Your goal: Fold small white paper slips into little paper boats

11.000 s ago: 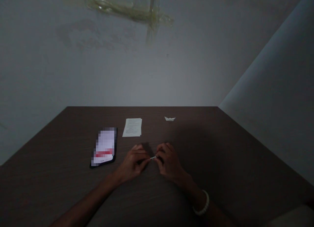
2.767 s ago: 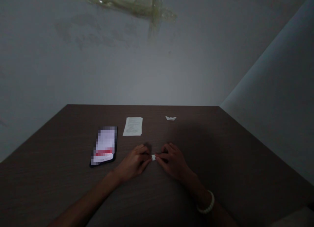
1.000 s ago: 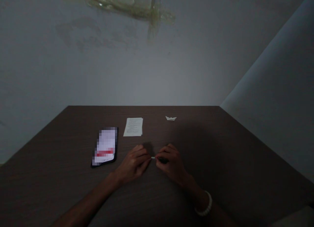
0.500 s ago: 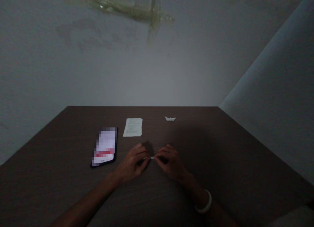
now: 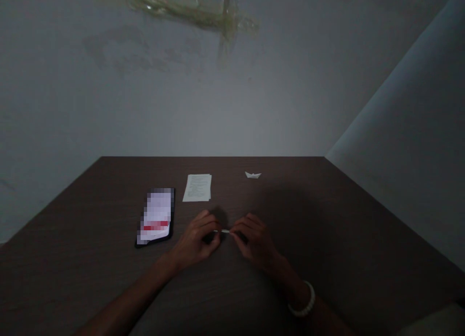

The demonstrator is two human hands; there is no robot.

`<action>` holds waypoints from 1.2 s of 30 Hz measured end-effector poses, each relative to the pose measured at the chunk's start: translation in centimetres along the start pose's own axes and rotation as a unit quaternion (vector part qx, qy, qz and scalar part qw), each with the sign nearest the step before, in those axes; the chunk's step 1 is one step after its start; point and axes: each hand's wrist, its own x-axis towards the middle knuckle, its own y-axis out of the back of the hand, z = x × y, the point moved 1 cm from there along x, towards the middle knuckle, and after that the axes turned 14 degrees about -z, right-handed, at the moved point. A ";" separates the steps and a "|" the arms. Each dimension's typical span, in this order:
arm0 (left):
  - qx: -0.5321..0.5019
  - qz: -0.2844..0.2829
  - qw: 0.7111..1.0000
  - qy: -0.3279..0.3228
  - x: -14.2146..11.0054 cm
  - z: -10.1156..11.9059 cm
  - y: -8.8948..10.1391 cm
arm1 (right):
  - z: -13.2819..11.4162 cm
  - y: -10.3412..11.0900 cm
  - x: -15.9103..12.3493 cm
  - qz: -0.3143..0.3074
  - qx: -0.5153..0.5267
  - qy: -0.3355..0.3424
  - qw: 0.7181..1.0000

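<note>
Between my two hands is a small piece of folded white paper, seen nearly edge-on as a thin strip. My left hand pinches its left end between thumb and fingers. At the other end, the thumb and fingertips of my right hand close on it. Most of the paper is hidden by my fingers, so its folded shape cannot be made out. A white beaded bracelet circles my right wrist.
A phone with a lit, blurred screen lies left of my hands. Beyond it rests a small stack of printed paper sheets. A little white paper boat stands toward the back of the dark wooden table, against a wall.
Both hands stay in nearly the same place with the folded paper between them. The fingers and the strip have shifted very slightly. Nothing else on the table has moved.
</note>
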 end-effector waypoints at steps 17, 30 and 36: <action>-0.018 -0.031 0.999 0.005 0.0 -0.4 -0.2 | 0.5 0.4 -0.2 -0.018 0.047 -0.049 0.998; -0.012 -0.104 0.991 0.083 0.4 -0.7 -0.4 | 0.9 -0.6 0.1 -0.002 0.082 -0.152 0.985; 0.025 -0.084 0.990 0.112 0.2 -0.8 -0.9 | 0.9 -0.7 0.4 -0.043 0.056 -0.129 0.989</action>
